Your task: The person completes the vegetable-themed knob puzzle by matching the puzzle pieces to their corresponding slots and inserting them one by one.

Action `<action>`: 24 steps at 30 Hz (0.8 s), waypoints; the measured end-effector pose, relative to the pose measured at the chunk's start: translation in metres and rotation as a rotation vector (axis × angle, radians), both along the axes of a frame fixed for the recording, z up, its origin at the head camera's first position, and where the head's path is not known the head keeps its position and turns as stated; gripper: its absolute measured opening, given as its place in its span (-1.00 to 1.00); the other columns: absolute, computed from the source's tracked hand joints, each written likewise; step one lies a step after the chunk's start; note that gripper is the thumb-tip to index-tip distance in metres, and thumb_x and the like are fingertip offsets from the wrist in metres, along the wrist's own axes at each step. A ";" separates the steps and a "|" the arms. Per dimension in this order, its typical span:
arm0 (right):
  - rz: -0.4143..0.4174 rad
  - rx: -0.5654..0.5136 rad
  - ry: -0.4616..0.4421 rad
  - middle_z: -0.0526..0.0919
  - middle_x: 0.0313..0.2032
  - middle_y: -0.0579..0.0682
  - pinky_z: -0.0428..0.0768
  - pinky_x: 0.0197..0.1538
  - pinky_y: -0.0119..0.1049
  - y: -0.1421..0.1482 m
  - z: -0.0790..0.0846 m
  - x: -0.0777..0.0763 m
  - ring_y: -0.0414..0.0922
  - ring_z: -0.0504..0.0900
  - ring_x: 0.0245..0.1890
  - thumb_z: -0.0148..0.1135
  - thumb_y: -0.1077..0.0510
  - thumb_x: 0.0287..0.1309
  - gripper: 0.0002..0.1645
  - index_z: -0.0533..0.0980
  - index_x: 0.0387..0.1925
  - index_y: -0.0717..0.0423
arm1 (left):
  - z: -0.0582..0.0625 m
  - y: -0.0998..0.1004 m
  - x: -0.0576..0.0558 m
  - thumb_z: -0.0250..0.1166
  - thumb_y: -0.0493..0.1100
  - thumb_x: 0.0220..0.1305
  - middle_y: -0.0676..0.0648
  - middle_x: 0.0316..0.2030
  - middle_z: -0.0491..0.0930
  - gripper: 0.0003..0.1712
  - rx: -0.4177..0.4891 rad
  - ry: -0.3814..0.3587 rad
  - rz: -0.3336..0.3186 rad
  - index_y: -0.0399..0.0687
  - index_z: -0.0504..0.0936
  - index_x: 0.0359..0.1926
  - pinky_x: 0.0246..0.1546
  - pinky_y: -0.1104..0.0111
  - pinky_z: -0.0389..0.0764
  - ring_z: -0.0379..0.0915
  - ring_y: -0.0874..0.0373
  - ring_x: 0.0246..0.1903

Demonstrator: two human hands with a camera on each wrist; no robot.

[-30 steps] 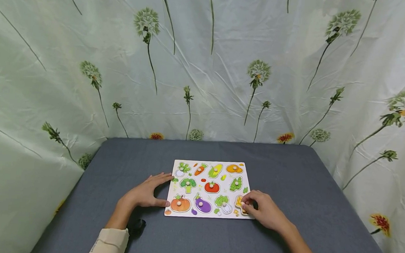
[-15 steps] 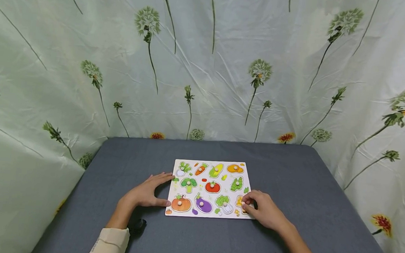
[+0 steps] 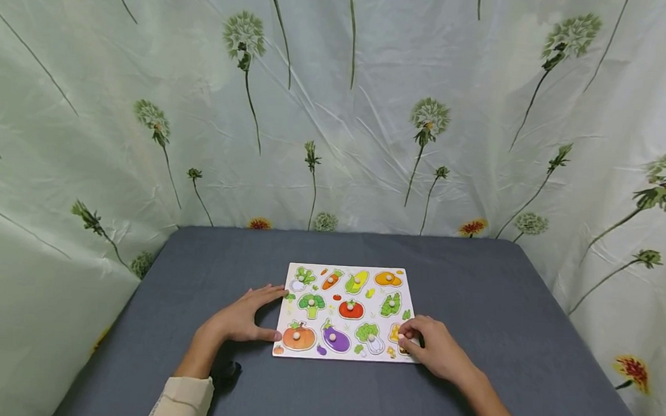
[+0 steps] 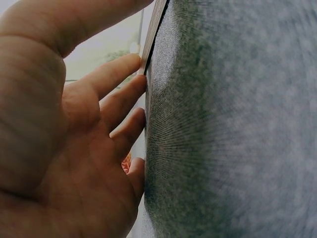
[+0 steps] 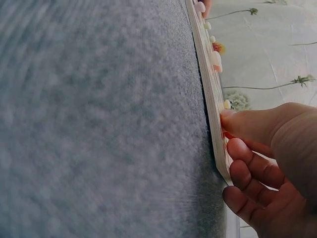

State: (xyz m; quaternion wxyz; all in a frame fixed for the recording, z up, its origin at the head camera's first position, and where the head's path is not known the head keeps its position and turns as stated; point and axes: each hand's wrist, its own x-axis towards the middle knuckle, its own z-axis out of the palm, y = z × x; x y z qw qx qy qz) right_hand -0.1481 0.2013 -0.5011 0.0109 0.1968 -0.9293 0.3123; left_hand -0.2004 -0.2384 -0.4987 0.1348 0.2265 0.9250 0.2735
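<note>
A white peg puzzle board (image 3: 372,312) lies flat on the grey cloth, filled with knobbed vegetable pieces. My left hand (image 3: 234,318) is spread at its left side, fingertips and thumb touching the edge; the left wrist view shows those fingers (image 4: 119,101) extended against it. At the lower right corner, my right hand (image 3: 436,346) pinches the small knob of a yellow-and-brown puzzle piece (image 3: 395,331), which the fingers partly cover. From the right wrist view, thumb and curled fingers (image 5: 242,171) meet above the board's edge; the piece itself is hidden there.
Other pieces on the board include a pumpkin (image 3: 299,337), an eggplant (image 3: 336,340), a tomato (image 3: 351,310), and a broccoli (image 3: 312,304). The grey table (image 3: 321,398) extends around the board. Behind it hangs a pale curtain (image 3: 360,139) printed with dandelions.
The view shifts very slightly. Both hands stay in place at the board, and the right fingers remain on the same knob.
</note>
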 end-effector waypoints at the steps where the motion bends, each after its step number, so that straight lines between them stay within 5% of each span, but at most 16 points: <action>1: 0.001 -0.002 0.004 0.60 -0.34 -0.31 0.54 -0.20 -0.38 0.000 0.000 0.001 -0.39 0.49 -0.32 0.44 0.13 0.24 -0.93 0.68 -0.25 -0.05 | 0.000 0.000 0.000 0.53 0.27 0.06 -0.17 0.57 0.20 0.13 -0.001 -0.002 -0.002 0.04 0.28 0.57 0.52 -0.33 -0.16 -0.07 -0.27 0.60; 15: 0.074 -0.031 -0.023 0.66 -0.15 -0.23 0.64 -0.11 -0.28 0.016 0.001 -0.001 -0.33 0.60 -0.17 0.39 -0.06 0.32 -0.65 0.64 0.03 -0.01 | 0.002 0.003 0.008 0.49 0.22 0.15 -0.19 0.54 0.23 0.04 0.011 -0.002 -0.016 -0.02 0.30 0.55 0.50 -0.36 -0.12 0.04 -0.26 0.56; 24: -0.017 0.107 0.172 0.58 0.14 -0.20 0.65 0.03 0.00 0.057 0.026 0.003 -0.10 0.62 0.10 0.44 -0.19 0.23 -0.44 0.57 0.21 -0.19 | 0.035 0.009 0.037 0.46 0.15 0.26 -0.07 0.38 0.49 -0.27 0.015 0.242 0.113 0.06 0.53 0.40 0.27 -0.23 0.45 0.40 -0.18 0.38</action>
